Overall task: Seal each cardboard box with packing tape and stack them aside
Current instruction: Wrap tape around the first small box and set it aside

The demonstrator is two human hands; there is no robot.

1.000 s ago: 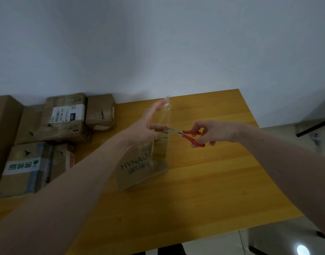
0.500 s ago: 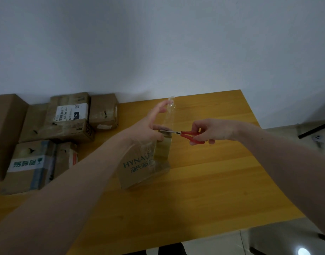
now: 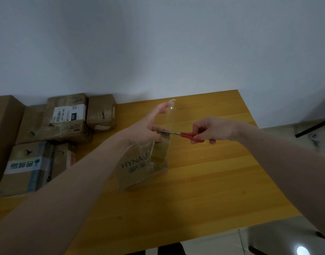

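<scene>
My left hand (image 3: 148, 131) pinches the clear tape strip (image 3: 168, 116) taut while my right hand (image 3: 209, 130) grips red scissors (image 3: 187, 136); best snip close to the tape roll (image 3: 159, 150).

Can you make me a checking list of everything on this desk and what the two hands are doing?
Surface: wooden table, yellow-brown, against a pale wall.
Job's things: small printed box near the table's middle; tape roll held over it; clear tape strip pulled upward from the roll; red-handled scissors with blades at the strip, just above the roll.
Clutter: pile of cardboard boxes at the table's left end, some with labels.
Grippers: left hand holds the roll and the strip's top end; right hand grips the scissors.
Cables: nothing seen.
Surroundings: tiled floor with a bright light reflection at lower right; a dark bar at right.
</scene>
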